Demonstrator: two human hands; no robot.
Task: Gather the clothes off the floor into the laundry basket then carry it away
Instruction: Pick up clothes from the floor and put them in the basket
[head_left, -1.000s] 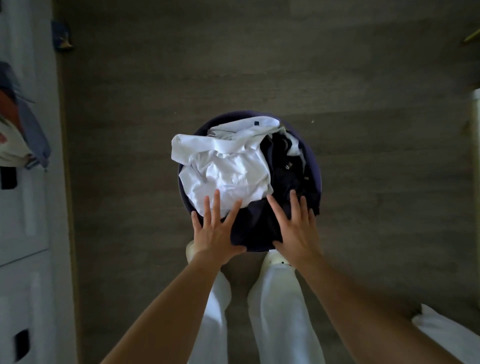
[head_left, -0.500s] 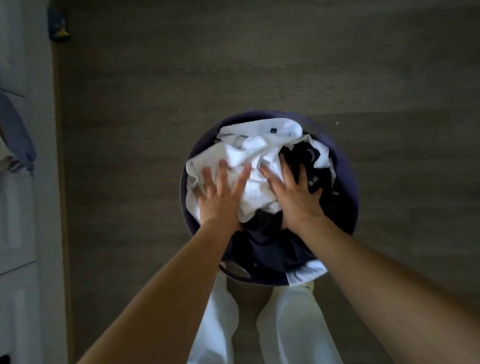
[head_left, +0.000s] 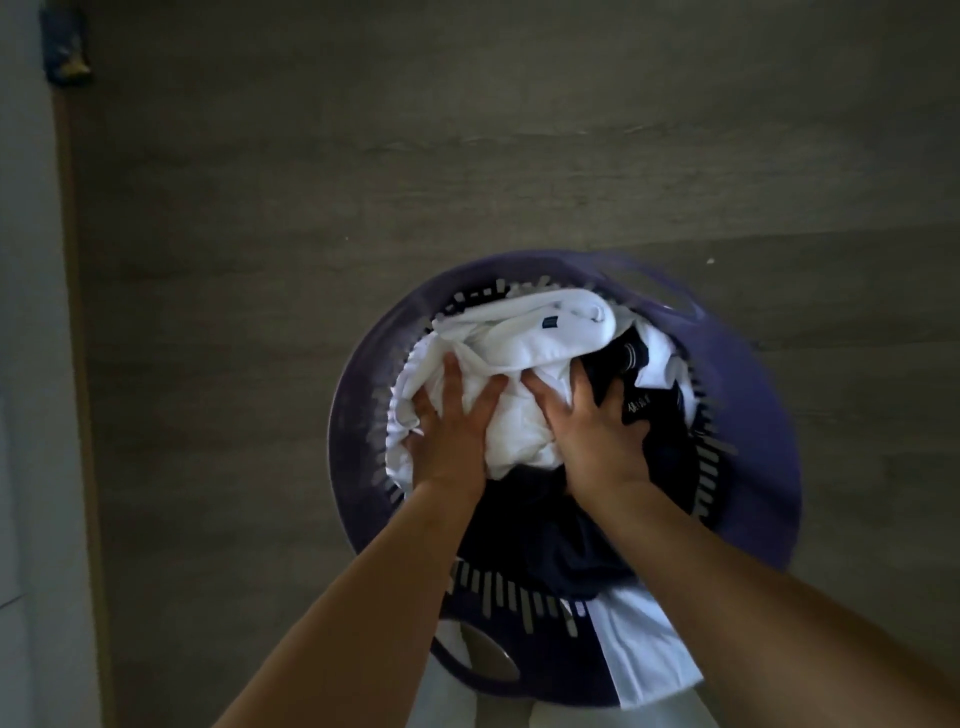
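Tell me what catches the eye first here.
A round purple laundry basket fills the lower centre, stuffed with white clothes and dark clothes. The left hand and right hand press down on the pile, fingers spread. One white piece hangs over the near rim.

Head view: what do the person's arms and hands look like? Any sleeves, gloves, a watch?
No sleeves in view: both forearms are bare right to the frame edge. There are no gloves, watch, rings or bands on the left hand or the right hand. White trousers show below.
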